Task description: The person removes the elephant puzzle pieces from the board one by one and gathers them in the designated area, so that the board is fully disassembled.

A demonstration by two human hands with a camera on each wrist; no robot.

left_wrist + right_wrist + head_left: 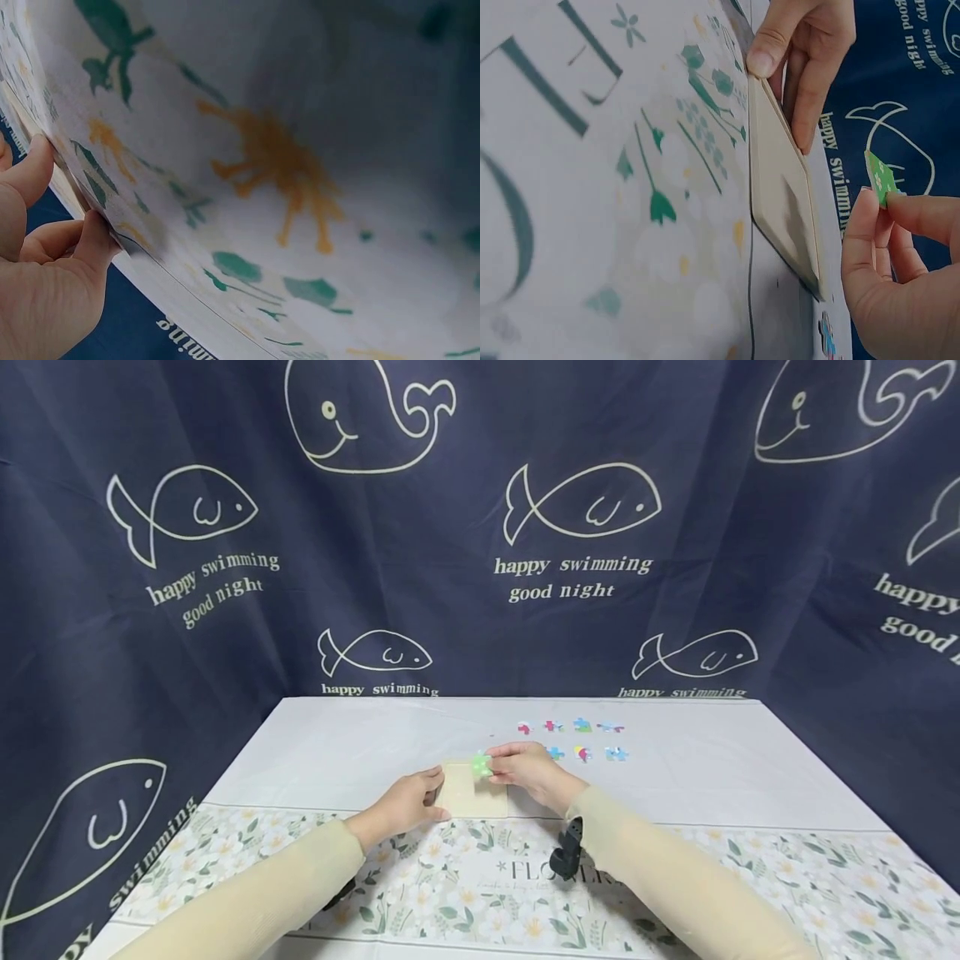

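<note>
A pale wooden puzzle tray (456, 793), shallow and rectangular, lies on the table. My left hand (405, 802) holds it at the left end, thumb at the near corner and fingers along the side. In the right wrist view the tray (780, 165) has a raised rim and a bare inside. Above its far right part, my right hand (534, 770) pinches a green jigsaw piece (482, 766) between thumb and fingertips. White marks show on this piece (881, 178), which is held clear of the tray. The left wrist view shows the left hand (56, 285) at the table surface.
Several loose jigsaw pieces (582, 725) lie in two rows beyond the right hand, one partly hidden by it. A floral cloth strip (420, 877) crosses the near table. Dark blue curtains (480, 610) with fish drawings stand behind and at the sides.
</note>
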